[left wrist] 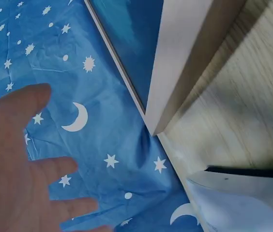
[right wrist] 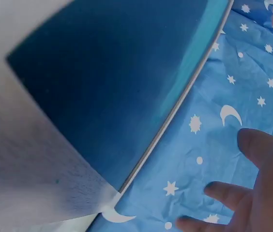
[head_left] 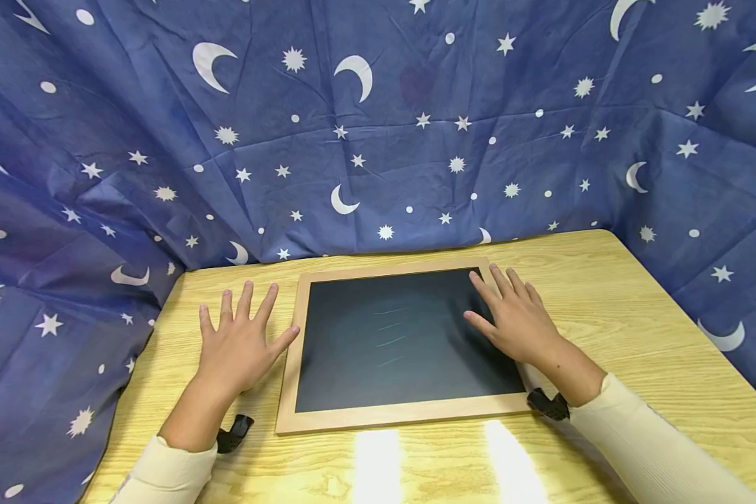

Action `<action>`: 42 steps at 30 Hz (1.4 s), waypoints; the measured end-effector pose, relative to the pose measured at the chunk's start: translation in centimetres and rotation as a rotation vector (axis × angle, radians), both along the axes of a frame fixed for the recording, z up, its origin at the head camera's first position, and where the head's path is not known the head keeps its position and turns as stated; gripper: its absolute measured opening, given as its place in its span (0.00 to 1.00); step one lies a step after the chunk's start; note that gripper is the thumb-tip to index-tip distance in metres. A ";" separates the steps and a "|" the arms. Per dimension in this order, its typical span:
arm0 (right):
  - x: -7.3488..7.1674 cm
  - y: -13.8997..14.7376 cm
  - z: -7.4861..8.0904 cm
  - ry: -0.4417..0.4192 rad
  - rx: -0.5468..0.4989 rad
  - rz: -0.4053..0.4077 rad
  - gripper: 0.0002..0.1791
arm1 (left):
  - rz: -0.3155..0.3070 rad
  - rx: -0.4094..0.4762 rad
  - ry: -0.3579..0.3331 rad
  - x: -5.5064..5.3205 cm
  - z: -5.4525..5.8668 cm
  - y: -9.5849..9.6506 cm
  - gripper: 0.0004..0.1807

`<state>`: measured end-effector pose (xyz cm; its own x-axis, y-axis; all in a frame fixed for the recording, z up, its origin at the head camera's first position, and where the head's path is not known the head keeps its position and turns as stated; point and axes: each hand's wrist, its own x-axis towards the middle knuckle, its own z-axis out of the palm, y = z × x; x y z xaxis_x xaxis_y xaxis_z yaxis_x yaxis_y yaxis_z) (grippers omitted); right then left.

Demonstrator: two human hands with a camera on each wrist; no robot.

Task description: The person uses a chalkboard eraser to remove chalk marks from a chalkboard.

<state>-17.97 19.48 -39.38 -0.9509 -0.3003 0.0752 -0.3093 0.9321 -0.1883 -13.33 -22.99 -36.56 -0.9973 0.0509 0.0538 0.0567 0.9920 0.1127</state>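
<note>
A wood-framed chalkboard [head_left: 409, 343] lies on the table, with several faint green chalk strokes near its middle. At its left edge is my left hand [head_left: 236, 350], fingers spread and straight, the thumb tip over or close to the frame; whether it touches cannot be told. My right hand [head_left: 516, 322] is over the board's right side, fingers spread, holding nothing. In the left wrist view the left hand [left wrist: 15, 169] shows beside the frame's corner [left wrist: 170, 72]. The right wrist view has the right hand [right wrist: 267, 188] near the dark board surface [right wrist: 112, 87].
A light wooden table [head_left: 605, 301] carries the board. Blue cloth [head_left: 390, 140] with white moons and stars hangs along the back and both sides. Small black wrist devices sit by the left wrist [head_left: 234, 434] and right wrist [head_left: 548, 404]. Bright reflections lie at the table's front.
</note>
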 end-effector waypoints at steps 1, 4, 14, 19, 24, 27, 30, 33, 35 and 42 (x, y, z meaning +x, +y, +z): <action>0.0 0.1 0.0 -0.006 -0.012 0.001 0.40 | 0.000 -0.006 0.000 0.0 0.0 0.0 0.45; 0.0 0.4 -0.1 -0.044 -0.081 -0.011 0.37 | 0.000 -0.036 -0.004 0.1 -0.2 -0.6 0.43; -0.5 3.8 -1.2 -0.235 -0.345 -0.053 0.27 | 0.083 -0.045 -0.137 0.7 -1.8 -5.5 0.42; -0.3 5.1 -1.5 -0.342 -0.386 -0.048 0.29 | 0.106 -0.033 -0.188 0.8 -2.6 -7.1 0.50; -0.3 6.0 -2.1 -0.434 -0.427 -0.022 0.33 | 0.107 -0.023 -0.213 0.8 -3.0 -7.5 0.52; -0.6 6.2 -2.5 -0.466 -0.462 0.009 0.36 | 0.105 -0.026 -0.226 0.8 -3.2 -7.5 0.52; -0.8 6.6 -3.1 -0.508 -0.521 0.033 0.40 | 0.096 -0.028 -0.233 0.8 -3.6 -7.3 0.52; -1.1 6.8 -3.5 -0.542 -0.581 0.048 0.43 | 0.099 -0.020 -0.244 0.7 -3.8 -7.1 0.54; -1.3 7.0 -3.6 -0.560 -0.608 0.053 0.45 | 0.104 -0.017 -0.251 0.6 -3.8 -7.0 0.54; -1.5 7.4 -3.7 -0.584 -0.634 0.061 0.45 | 0.114 -0.019 -0.235 0.2 -4.1 -6.7 0.51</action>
<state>-19.46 26.92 -43.10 -0.8729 -0.4188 -0.2503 -0.0467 0.5823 -0.8116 -13.13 -29.65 -40.66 -0.9815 -0.0642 -0.1801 -0.0816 0.9925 0.0906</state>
